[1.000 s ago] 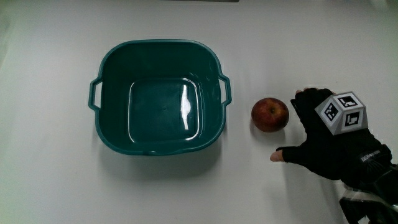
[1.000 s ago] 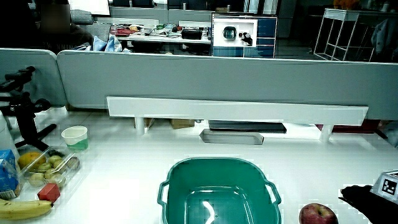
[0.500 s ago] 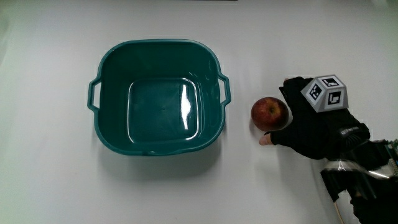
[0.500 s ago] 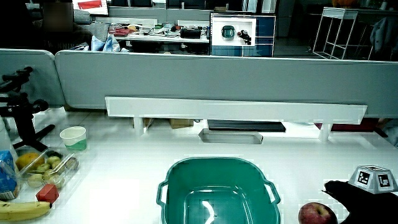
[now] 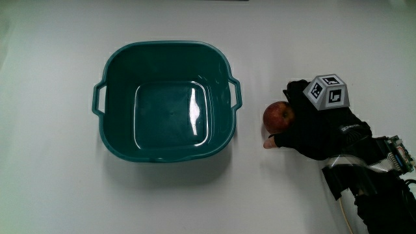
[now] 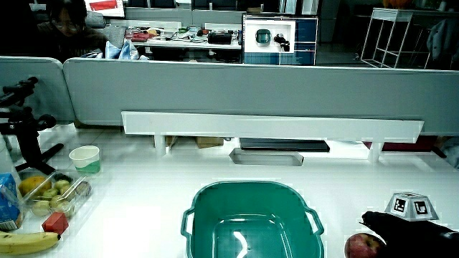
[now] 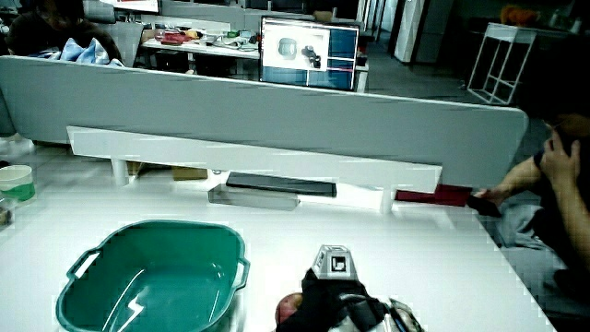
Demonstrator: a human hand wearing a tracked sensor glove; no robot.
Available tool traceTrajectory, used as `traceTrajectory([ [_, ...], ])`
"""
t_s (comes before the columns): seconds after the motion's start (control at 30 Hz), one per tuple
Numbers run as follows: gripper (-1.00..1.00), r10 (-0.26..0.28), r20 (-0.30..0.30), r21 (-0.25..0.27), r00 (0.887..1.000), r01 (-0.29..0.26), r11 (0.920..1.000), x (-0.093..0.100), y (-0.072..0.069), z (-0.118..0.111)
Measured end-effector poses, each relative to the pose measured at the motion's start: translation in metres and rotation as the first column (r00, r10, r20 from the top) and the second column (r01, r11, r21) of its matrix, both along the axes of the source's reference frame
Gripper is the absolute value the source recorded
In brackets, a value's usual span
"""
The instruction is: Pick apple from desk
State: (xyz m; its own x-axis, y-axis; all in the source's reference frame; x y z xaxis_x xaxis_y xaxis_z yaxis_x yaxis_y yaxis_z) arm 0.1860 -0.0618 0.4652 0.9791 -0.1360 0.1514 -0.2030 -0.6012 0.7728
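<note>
A red apple [image 5: 275, 116] rests on the white table beside the teal basin [image 5: 166, 45]. The black-gloved hand [image 5: 312, 127] lies against the apple on the side away from the basin, covering part of it. Its fingers curl over the apple and the thumb tip [image 5: 269, 143] sits at the apple's nearer edge. The patterned cube [image 5: 328, 91] stands on the hand's back. In both side views the apple [image 6: 356, 246] [image 7: 289, 307] peeks out beside the hand [image 6: 409, 233] [image 7: 332, 300], close to the basin [image 6: 247, 186] [image 7: 157, 226].
The basin holds nothing. In a side view a banana [image 6: 29, 242], a clear box of fruit [image 6: 54, 195], a paper cup [image 6: 86, 159] and a black stand [image 6: 25, 122] sit at the table's edge. A long white shelf [image 6: 272, 127] runs along the grey partition [image 6: 272, 89].
The hand has moved toward the basin from beside the apple until it covers part of it, and its fingers have closed around it. The apple and basin have not moved.
</note>
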Motion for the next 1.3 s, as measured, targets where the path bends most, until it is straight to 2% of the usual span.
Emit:
traceTrajectory([
  [0.23,0.0,-0.007,0.015,0.018,1.0,0.007,0.9998,-0.0008,-0.0002,0.0024],
  [0.3,0.06,0.003,0.027,0.04,1.0,-0.004,0.9992,0.0003,-0.0002,0.0023],
  [0.4,0.15,0.015,0.055,0.044,0.998,-0.018,0.9989,0.0012,0.0,0.0005],
  [0.47,0.21,0.016,0.045,0.066,0.999,-0.018,0.9977,0.0023,-0.0002,0.0009],
  [0.53,0.27,0.022,0.076,0.059,0.997,-0.026,0.9979,0.003,-0.0003,0.0016],
  [0.6,0.33,0.028,0.064,0.075,0.998,-0.033,0.9966,0.0049,-0.0002,0.0035],
  [0.7,0.42,0.017,0.094,0.088,0.995,-0.025,0.9958,0.003,0.0006,0.0002],
  [0.77,0.48,0.025,0.107,0.071,0.994,-0.033,0.997,0.0026,0.0006,0.0014],
  [0.8,0.52,0.02,0.091,0.076,0.996,-0.027,0.9967,0.0033,0.0003,0.0034],
  [0.9,0.61,0.024,0.096,0.069,0.995,-0.03,0.9972,0.0031,0.0,0.0041],
  [1.03,0.73,0.011,0.088,0.097,0.996,-0.019,0.9951,0.0015,0.0009,0.003],
  [1.2,0.88,0.009,0.108,0.107,0.994,-0.021,0.994,0.0003,0.0008,0.0025],
  [1.27,0.94,-0.001,0.1,0.13,0.995,-0.012,0.9914,-0.0005,0.0013,0.0007],
  [1.3,0.97,0.0,0.105,0.119,0.994,-0.013,0.9928,0.0005,0.001,0.003],
])
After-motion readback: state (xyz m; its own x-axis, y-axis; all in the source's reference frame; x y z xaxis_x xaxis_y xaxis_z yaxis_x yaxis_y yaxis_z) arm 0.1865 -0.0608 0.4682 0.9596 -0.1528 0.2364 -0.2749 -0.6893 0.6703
